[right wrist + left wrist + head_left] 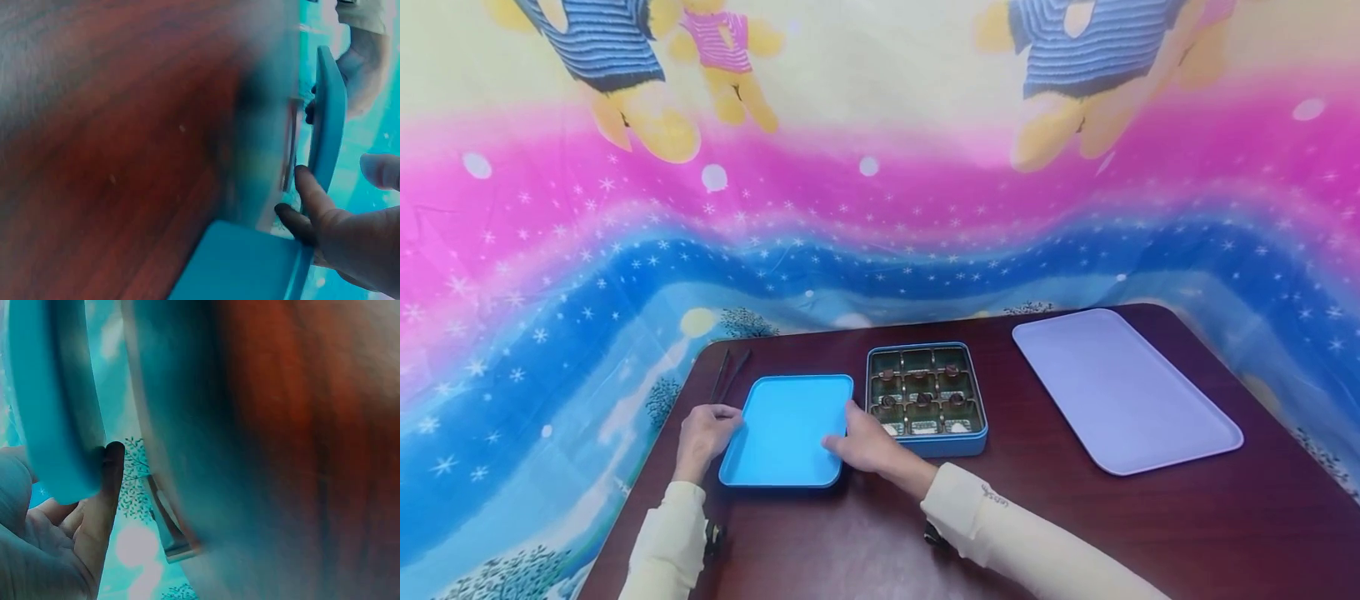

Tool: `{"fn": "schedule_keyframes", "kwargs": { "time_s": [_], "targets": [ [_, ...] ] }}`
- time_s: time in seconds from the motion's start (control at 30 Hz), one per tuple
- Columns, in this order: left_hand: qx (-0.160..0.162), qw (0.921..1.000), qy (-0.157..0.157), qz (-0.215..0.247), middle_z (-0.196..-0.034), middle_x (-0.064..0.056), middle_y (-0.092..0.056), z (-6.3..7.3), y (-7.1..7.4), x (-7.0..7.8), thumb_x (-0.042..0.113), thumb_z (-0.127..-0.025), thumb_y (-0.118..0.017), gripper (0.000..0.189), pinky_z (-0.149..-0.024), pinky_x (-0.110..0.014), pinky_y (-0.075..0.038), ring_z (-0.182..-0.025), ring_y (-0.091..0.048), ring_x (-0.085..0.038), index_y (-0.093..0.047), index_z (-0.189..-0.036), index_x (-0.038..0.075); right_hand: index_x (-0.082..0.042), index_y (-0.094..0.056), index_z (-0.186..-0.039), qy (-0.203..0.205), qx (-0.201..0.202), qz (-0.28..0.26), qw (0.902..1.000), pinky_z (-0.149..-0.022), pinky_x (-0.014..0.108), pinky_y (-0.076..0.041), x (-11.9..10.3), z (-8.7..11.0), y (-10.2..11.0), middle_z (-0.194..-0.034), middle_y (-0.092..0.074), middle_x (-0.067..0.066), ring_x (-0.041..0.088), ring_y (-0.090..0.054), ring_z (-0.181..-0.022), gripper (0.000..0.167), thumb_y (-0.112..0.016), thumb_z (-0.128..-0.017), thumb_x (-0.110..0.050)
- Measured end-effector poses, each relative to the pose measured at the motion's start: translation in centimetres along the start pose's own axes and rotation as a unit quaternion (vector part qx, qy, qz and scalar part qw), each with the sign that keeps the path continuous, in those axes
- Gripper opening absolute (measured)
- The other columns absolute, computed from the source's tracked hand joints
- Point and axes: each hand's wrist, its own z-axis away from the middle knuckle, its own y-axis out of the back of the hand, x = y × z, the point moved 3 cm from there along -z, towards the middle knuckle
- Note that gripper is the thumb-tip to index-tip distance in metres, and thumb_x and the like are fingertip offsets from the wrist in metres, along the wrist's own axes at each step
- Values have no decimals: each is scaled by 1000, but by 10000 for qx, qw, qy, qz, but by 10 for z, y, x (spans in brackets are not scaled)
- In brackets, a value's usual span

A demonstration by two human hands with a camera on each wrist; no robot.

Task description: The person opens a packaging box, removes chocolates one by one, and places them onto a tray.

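A flat blue tin lid (786, 429) is held just above the table, left of the matching blue tin (925, 446). My left hand (706, 435) grips its left edge; in the left wrist view the lid's rim (53, 425) lies between thumb and fingers. My right hand (868, 440) holds the opposite edge, with fingers (319, 203) under the rim and the thumb over the top. Inside the open tin, a gold divided insert has dark brown chocolates (924, 400) in several compartments. Whitish bits show along its front row.
Dark tweezers (730, 375) lie at the table's back left, behind the lid. A pale lilac tray (1127, 392) lies to the right on the dark red-brown table (1075, 533). A printed cloth (880, 200) hangs behind the table.
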Motion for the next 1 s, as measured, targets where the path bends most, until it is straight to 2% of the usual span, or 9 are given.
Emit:
{"fn": "schedule_keyframes", "kwargs": {
  "time_s": [0.07,0.17,0.3,0.47,0.6,0.83,1.0],
  "targets": [
    [-40,10000,13,-86,-108,-26,-69,0,-1,-3,17,-94,-62,27,-72,-46,-54,-87,-64,-34,-74,-106,-4,15,-17,-152,-117,-33,201,9997,-119,48,-29,1,1,-7,-158,-23,32,37,-28,-147,84,-67,-95,-22],
    [-153,9998,14,-140,-99,-24,-70,2,-4,-8,15,-93,-62,25,-63,-40,-53,-76,-64,-28,-73,-104,-5,16,-15,-152,-294,-124,299,9990,-121,48,-24,2,3,-17,-159,-15,34,38,-21,-149,86,-67,-95,-24],
    [-337,9993,118,-66,-93,-22,-70,4,-8,-16,11,-92,-61,23,-59,-38,-57,-68,-65,-23,-72,-101,-7,17,-15,-151,-393,-193,393,9983,-121,47,-24,3,4,-25,-158,-14,36,38,-21,-149,86,-66,-95,-25],
    [-464,9986,217,-89,-90,-20,-67,7,-10,-21,7,-90,-59,18,-63,-41,-61,-71,-65,-25,-71,-95,-6,18,-19,-150,-434,-251,564,9971,-120,47,-27,5,3,-28,-157,-19,36,36,-25,-148,85,-66,-94,-25],
    [-578,9981,132,-162,-86,-17,-64,7,-11,-19,4,-89,-60,12,-63,-41,-61,-72,-63,-26,-69,-90,-4,17,-20,-150,-469,-271,712,9960,-120,47,-27,5,3,-29,-157,-21,35,36,-23,-149,84,-66,-94,-26],
    [-696,9972,196,-188,-95,-22,-66,8,-13,-16,2,-90,-63,14,-65,-41,-62,-75,-66,-27,-70,-98,-7,17,-22,-150,-505,-322,830,9947,-120,49,-27,3,5,-30,-158,-19,35,38,-24,-148,85,-66,-94,-30],
    [-729,9970,171,-202,-96,-24,-66,7,-12,-15,1,-90,-64,13,-65,-42,-62,-74,-66,-27,-70,-97,-8,16,-24,-150,-535,-365,836,9944,-120,49,-27,2,6,-29,-158,-20,34,37,-25,-148,84,-66,-94,-31]
  ]
}}
